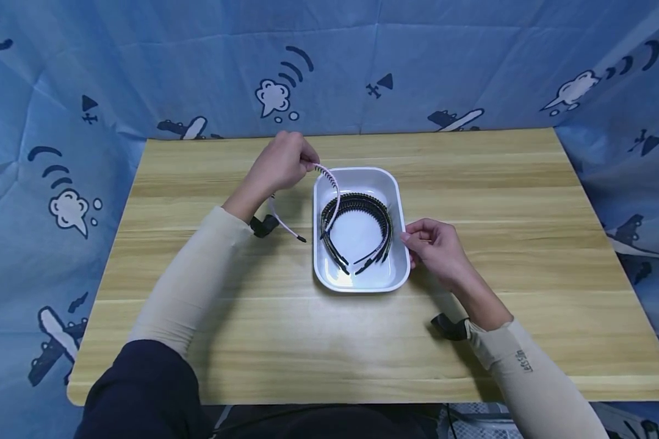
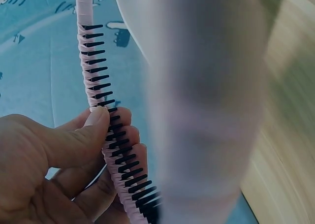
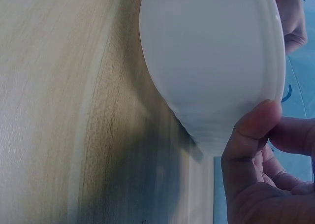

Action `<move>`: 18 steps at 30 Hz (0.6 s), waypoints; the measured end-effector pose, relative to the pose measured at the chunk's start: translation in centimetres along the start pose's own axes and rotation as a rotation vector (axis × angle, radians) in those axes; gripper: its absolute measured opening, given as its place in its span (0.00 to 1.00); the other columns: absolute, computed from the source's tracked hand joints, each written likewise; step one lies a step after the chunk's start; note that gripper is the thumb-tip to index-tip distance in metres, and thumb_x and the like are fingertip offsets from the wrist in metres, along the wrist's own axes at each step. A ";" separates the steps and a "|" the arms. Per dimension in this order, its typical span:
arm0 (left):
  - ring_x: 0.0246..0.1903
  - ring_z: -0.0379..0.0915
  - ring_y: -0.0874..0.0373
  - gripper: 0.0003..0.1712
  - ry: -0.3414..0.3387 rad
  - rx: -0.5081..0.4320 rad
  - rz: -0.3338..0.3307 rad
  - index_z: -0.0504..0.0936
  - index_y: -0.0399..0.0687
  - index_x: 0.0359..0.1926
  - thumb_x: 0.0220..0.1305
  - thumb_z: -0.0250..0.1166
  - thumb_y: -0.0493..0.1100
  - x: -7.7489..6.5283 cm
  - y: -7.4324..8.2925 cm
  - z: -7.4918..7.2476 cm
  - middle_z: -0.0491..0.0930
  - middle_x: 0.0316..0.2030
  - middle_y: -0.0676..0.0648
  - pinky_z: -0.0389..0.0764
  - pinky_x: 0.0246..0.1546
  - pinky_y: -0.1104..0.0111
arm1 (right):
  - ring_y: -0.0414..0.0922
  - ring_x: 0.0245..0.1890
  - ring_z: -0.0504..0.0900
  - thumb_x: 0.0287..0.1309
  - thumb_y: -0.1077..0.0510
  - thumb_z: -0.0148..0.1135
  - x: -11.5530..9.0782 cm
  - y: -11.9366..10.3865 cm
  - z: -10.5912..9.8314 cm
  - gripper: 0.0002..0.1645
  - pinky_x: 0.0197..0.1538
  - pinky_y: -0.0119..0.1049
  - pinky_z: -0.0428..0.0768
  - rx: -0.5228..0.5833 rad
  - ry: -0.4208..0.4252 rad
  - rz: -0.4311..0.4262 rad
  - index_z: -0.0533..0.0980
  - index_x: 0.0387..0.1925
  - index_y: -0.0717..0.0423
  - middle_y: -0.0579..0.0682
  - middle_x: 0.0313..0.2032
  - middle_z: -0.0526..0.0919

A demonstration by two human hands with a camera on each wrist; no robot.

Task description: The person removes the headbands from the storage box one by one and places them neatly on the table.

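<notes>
My left hand (image 1: pixel 287 160) pinches a pale pink headband (image 1: pixel 338 194) between thumb and fingers, above the far left side of a white rectangular tray (image 1: pixel 358 180). The left wrist view shows the headband wrapped in pink, with a row of black comb teeth along its inner side. One of its dark-tipped ends points down left of the tray; the other overlaps the tray. Inside the tray lies a nested bunch of dark toothed headbands (image 1: pixel 386 228), forming a ring. My right hand (image 1: pixel 436 247) grips the tray's right rim with thumb and index finger.
The tray stands on a wood-grain table (image 1: pixel 500 244). A blue cloth (image 1: pixel 335 61) with plane and cloud prints hangs behind the table and at both sides. Black wrist cameras, such as the right one (image 1: pixel 450 327), sit under both forearms.
</notes>
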State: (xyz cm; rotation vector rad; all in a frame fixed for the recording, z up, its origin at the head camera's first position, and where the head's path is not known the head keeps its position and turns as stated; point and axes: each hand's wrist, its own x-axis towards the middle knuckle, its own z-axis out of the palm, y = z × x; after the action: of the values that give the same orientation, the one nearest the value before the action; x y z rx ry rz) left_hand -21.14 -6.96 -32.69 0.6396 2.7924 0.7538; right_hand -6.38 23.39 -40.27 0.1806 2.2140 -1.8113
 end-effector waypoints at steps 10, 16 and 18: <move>0.51 0.86 0.48 0.14 0.021 0.010 -0.007 0.93 0.42 0.47 0.70 0.62 0.31 -0.4 -1.9 -0.8 0.92 0.47 0.42 0.84 0.56 0.57 | 0.37 0.19 0.77 0.72 0.67 0.60 0.0 -0.1 0.0 0.12 0.25 0.31 0.81 0.004 0.002 -0.001 0.72 0.49 0.76 0.42 0.25 0.82; 0.50 0.86 0.47 0.14 0.035 0.004 -0.024 0.93 0.41 0.47 0.69 0.62 0.30 -0.7 -3.0 -1.2 0.91 0.48 0.42 0.84 0.57 0.56 | 0.38 0.19 0.77 0.73 0.67 0.60 -0.1 -0.2 0.0 0.13 0.25 0.31 0.81 0.002 -0.001 -0.001 0.72 0.50 0.77 0.41 0.25 0.82; 0.50 0.85 0.46 0.14 0.030 0.003 -0.035 0.92 0.40 0.48 0.70 0.62 0.30 -0.8 -3.4 -1.3 0.91 0.48 0.41 0.84 0.56 0.56 | 0.37 0.19 0.77 0.72 0.68 0.60 -0.1 -0.1 0.0 0.13 0.25 0.31 0.81 0.001 0.001 -0.002 0.72 0.50 0.77 0.41 0.25 0.82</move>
State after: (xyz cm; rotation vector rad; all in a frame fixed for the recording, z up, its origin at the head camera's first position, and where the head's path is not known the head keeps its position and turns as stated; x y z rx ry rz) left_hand -22.01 -10.56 -33.25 0.5832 2.8246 0.7595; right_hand -6.33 23.34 -40.12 0.1798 2.2155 -1.8135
